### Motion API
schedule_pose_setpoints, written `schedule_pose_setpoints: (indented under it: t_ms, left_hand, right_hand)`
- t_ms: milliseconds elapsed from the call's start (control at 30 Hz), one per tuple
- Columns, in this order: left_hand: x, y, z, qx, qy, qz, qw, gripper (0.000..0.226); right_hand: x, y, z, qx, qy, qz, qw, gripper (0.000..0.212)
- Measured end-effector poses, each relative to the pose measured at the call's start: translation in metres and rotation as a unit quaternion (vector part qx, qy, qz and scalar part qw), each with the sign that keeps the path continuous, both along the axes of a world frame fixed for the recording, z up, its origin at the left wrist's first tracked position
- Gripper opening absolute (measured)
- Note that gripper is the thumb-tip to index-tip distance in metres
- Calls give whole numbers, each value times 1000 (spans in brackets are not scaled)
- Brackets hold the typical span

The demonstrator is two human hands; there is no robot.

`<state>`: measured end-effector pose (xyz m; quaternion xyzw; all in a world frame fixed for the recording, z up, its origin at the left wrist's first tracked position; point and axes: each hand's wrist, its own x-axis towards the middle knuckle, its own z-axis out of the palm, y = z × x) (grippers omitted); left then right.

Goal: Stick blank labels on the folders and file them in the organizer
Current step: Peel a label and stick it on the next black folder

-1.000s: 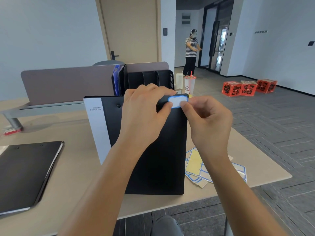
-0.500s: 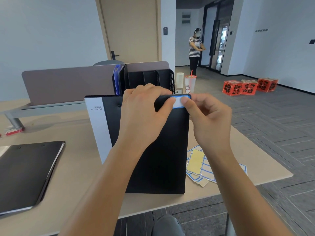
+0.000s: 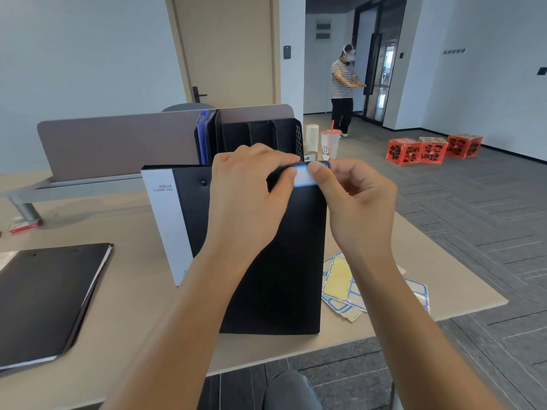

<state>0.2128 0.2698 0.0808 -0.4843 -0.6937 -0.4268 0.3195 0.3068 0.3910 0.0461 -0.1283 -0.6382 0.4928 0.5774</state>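
A black lever-arch folder (image 3: 281, 261) with a white spine stands upright on the desk in front of me. A blank white label with a blue border (image 3: 302, 176) lies flat on its top right corner. My left hand (image 3: 248, 196) grips the folder's top edge, fingers curled over it, and its thumb presses the label's left end. My right hand (image 3: 358, 208) pinches the same corner with its thumb on the label's right end. Behind the folder stands the black mesh organizer (image 3: 260, 134), with a blue folder (image 3: 202, 137) in its left slot.
Sheets of blue-bordered labels (image 3: 343, 285) lie on the desk to the right of the folder. A second black folder (image 3: 44, 291) lies flat at the left. A drink cup (image 3: 329, 143) stands by the organizer. A partition (image 3: 118, 143) runs behind. A person (image 3: 342, 84) stands far off.
The label, held just off the folder by my right hand a second ago, now lies against the top corner, with both thumbs pressing on it.
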Motion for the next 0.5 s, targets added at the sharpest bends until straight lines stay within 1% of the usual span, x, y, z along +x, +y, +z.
schedule_pose_setpoints:
  t_ms: [100,167,200,300,367,500]
  left_hand:
    - [-1,-1,0,-3,-1,7,1000,22]
    - [-1,0,0,-5,-2,14,1000,23]
    - [0,0,0,-6,-2,17,1000,24]
    - [1,-1,1,-12,1,26,1000,24]
    - [1,-2,1,-24,5,33,999,26]
    - [-1,-3,0,-45,12,33,998,31]
  right_hand:
    - [3,5,-4,13,-19,-3,1000,10]
    - [6,6,-8,12,-24,7,1000,7]
    - [6,6,-10,7,-24,13,1000,5]
    - [6,5,-14,-3,-24,23,999,6]
    - [5,6,-17,0,-15,25,1000,4]
    - [4,7,-21,11,-11,26,1000,6]
